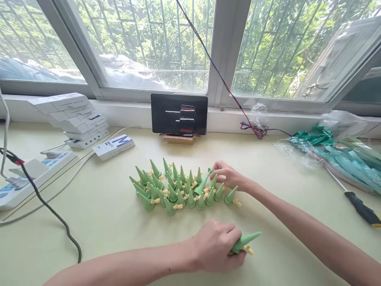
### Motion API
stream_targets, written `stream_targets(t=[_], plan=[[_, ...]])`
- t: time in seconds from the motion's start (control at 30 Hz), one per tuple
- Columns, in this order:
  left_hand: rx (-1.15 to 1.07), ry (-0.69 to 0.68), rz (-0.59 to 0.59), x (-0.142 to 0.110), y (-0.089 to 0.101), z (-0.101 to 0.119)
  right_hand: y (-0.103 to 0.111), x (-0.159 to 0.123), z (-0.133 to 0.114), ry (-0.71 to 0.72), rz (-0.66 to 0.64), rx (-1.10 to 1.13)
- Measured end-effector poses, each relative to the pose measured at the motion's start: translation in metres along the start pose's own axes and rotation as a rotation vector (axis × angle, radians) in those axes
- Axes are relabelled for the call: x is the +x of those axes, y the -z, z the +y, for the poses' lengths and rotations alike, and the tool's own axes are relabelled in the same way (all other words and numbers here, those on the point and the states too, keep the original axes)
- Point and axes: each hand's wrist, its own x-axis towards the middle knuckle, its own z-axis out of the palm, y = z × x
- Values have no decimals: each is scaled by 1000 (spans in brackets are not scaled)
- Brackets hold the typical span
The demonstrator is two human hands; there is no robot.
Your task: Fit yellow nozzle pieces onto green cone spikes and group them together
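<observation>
My left hand point(216, 246) lies low on the table, its fingers wrapped round a green cone-shaped piece point(247, 241) with a yellow tip that points right. My right hand point(228, 175) reaches in from the right to the far right side of a cluster of several green cones point(175, 190). Its fingers are pinched on a longer green cone point(203, 183) that lies slanted among the others. The cones stand or lean in rows, with small yellow parts at their bases.
A dark tablet point(179, 114) stands on the window ledge. White boxes point(74, 119) and a power strip point(32, 174) with cables lie at the left. Teal plastic bags point(342, 155) and a yellow-and-black screwdriver point(361, 208) lie at the right.
</observation>
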Motion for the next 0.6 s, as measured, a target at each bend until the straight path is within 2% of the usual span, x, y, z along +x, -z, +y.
stream_targets(t=[0.1,0.2,0.27,0.43,0.6], plan=[[-41,27,-50,3,2,-1,3,-3,-4,-68,79,70],[-103,109,-140,6,8,-1,6,-7,-7,-135,207,141],[-142,169,-177,7,11,-1,6,-13,-8,-160,340,153],[-119,268,-158,0,21,0,-5,-44,-1,-316,781,123],[-27,364,-173,-12,34,2,-15,-69,6,-420,914,131]])
